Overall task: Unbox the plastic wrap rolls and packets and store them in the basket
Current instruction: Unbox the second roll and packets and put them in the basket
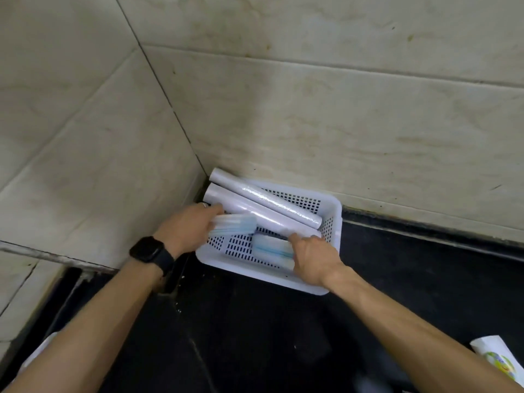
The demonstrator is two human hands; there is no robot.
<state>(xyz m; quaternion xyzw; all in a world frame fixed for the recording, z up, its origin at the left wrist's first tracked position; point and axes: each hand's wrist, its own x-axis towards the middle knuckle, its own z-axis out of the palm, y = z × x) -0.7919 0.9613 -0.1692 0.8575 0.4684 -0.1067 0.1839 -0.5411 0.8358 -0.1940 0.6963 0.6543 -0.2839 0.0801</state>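
- Countertop point(283, 336), dark stone, beneath both forearms; tiled wall corner beyond the hands.
- Basket point(336, 211), white perforated plastic, pushed into the corner; both hands reach inside it.
- Two plastic wrap rolls: far roll point(266, 198) and near roll point(255, 212), side by side, long axes running diagonally from beyond the left hand down toward the right hand's fingertips.
- Left hand point(184, 228), wrist-watch behind it, fingers closed around left packet point(235, 224), held just above the basket floor.
- Right hand point(314, 258), closed on right packet point(272, 248), pressing it low beside the near roll.
- Judgement: both packets need only lowering and release.
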